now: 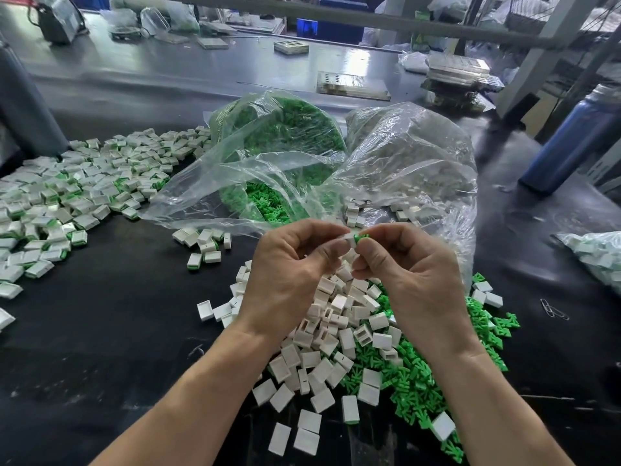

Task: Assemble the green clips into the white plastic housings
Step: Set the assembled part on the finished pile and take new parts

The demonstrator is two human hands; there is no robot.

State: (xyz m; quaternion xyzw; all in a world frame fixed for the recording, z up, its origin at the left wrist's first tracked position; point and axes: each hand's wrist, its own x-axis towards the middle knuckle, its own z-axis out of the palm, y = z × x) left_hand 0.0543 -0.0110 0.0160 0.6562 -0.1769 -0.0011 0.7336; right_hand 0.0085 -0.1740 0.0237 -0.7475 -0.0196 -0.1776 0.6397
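Note:
My left hand (289,274) pinches a small white housing (349,237) between thumb and fingertips. My right hand (410,267) pinches a green clip (363,237) right against the housing's end; the two parts touch. Both hands are raised above a loose pile of white housings (322,351) on the black table. Loose green clips (416,381) lie spread to the right of that pile, partly under my right forearm.
A clear bag of green clips (279,142) and a clear bag of white housings (413,156) lie open behind my hands. Many assembled white-and-green pieces (74,196) cover the table's left. A blue bottle (578,139) stands at right, paper clips (552,309) lie nearby.

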